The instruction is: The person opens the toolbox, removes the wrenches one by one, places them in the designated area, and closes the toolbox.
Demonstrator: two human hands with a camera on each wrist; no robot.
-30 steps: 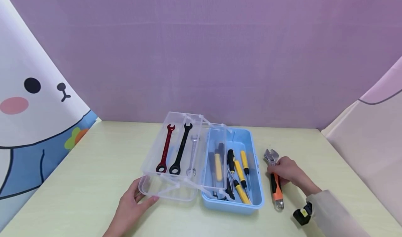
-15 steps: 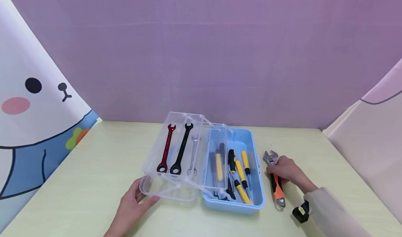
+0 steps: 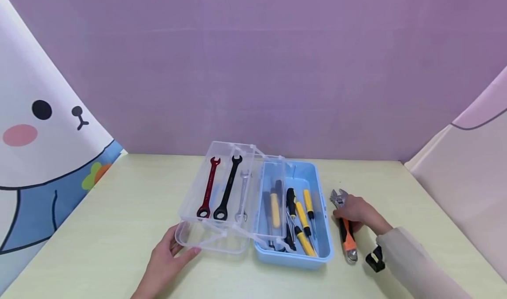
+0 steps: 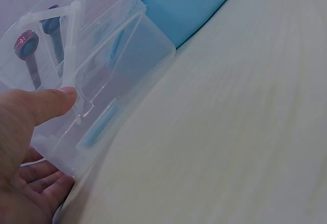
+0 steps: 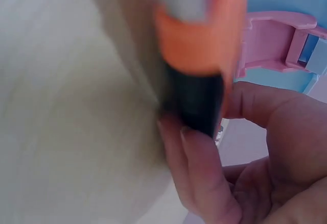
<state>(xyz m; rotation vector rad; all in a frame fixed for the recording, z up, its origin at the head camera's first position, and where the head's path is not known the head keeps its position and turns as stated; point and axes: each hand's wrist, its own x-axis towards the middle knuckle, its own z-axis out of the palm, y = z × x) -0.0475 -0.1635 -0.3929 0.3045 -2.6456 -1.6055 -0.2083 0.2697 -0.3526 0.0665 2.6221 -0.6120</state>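
Note:
My right hand [image 3: 358,213] pinches an adjustable wrench [image 3: 349,242] with an orange and black handle, beside the right side of a blue toolbox [image 3: 291,260]. In the right wrist view, thumb and fingertips lie on either side of the wrench's handle [image 5: 191,50]. My left hand [image 3: 163,259] grips the near left corner of the toolbox's clear lid [image 3: 214,244], thumb above and fingers below. A clear tray [image 3: 194,202] extends over the lid, holding a red wrench [image 3: 208,186], a black wrench [image 3: 228,189] and a silver wrench [image 3: 243,195].
Several yellow-and-black screwdrivers [image 3: 303,219] lie in the toolbox, some seen through clear plastic. A pink latch [image 5: 268,43] shows on the box in the right wrist view. The pale table [image 3: 99,228] ends at a purple backdrop [image 3: 253,70].
My right hand and the adjustable wrench have shifted slightly left, nearer the toolbox. The left hand keeps its hold on the lid, and the tools in the box and tray stay put.

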